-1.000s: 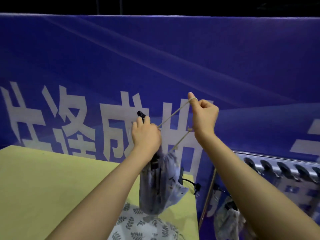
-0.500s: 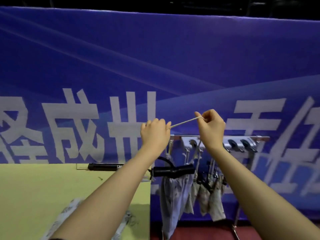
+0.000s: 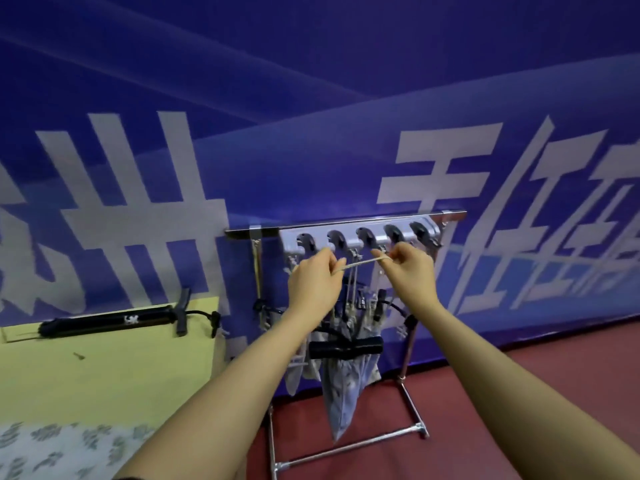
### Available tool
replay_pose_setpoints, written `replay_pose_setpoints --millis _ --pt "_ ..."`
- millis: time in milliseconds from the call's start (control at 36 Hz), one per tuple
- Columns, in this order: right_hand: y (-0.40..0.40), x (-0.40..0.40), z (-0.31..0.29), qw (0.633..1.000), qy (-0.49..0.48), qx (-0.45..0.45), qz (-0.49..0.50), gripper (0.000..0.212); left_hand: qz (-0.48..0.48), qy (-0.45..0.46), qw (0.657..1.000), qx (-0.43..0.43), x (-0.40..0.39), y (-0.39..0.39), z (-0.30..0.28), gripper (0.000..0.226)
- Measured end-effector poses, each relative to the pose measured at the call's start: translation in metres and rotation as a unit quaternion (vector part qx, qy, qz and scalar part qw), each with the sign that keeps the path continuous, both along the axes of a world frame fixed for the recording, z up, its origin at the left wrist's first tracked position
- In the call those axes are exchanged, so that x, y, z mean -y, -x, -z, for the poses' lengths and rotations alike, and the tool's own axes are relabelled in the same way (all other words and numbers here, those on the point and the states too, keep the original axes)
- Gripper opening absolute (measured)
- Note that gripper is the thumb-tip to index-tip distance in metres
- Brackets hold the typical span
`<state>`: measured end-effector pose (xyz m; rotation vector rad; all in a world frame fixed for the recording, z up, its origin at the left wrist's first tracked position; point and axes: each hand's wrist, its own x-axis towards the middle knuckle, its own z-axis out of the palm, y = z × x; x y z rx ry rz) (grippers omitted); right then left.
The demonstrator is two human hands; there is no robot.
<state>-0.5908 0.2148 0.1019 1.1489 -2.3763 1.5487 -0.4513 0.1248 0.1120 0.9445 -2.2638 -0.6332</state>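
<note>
White characters, among them 出, on blue banner [image 3: 311,98].

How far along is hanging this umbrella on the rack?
Done: other umbrellas hang from the rack. In hand: the left hand and right hand pinch the cord taut just below the hooks, with the umbrella dangling underneath. Left: the cord is not yet over a hook, so slipping it on and letting go seem to remain.

Beige cord [image 3: 360,265], blue banner [image 3: 311,98] (white lettering [image 3: 438,161])
</note>
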Motion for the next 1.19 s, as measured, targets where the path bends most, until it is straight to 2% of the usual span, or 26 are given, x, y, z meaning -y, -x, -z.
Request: replay_pose_setpoints --millis 167,278,500,694,917,1083,1194 --pt "0.065 0.003 0.030 0.996 -0.086 0.018 0.019 0.047 0.042 -0.168 0.985 -0.022 0.011 0.067 0.033 0.026" --pt "0.104 0.010 0.040 0.993 -0.099 0.056 0.025 0.051 0.049 -0.197 0.979 -0.003 0.025 0.109 0.047 0.023" --pt "0.155 0.023 0.050 0.985 -0.111 0.128 -0.030 0.036 0.038 -0.218 0.975 0.010 0.042 0.172 0.052 0.016" --pt "0.202 0.038 0.068 0.984 -0.067 0.168 -0.008 0.038 0.027 -0.172 0.984 0.028 0.042 0.229 0.059 0.016" --pt "0.246 0.054 0.083 0.971 -0.111 0.212 0.008 0.034 -0.038 -0.070 0.992 0.100 0.034 0.282 0.072 0.016" --pt "0.267 0.060 0.096 0.968 -0.155 0.195 -0.034 0.034 -0.052 -0.007 0.981 0.186 0.031 0.307 0.083 0.008" --pt "0.275 0.056 0.107 0.963 -0.183 0.187 -0.059 0.033 -0.044 -0.026 0.975 0.216 0.026 0.310 0.095 0.009"
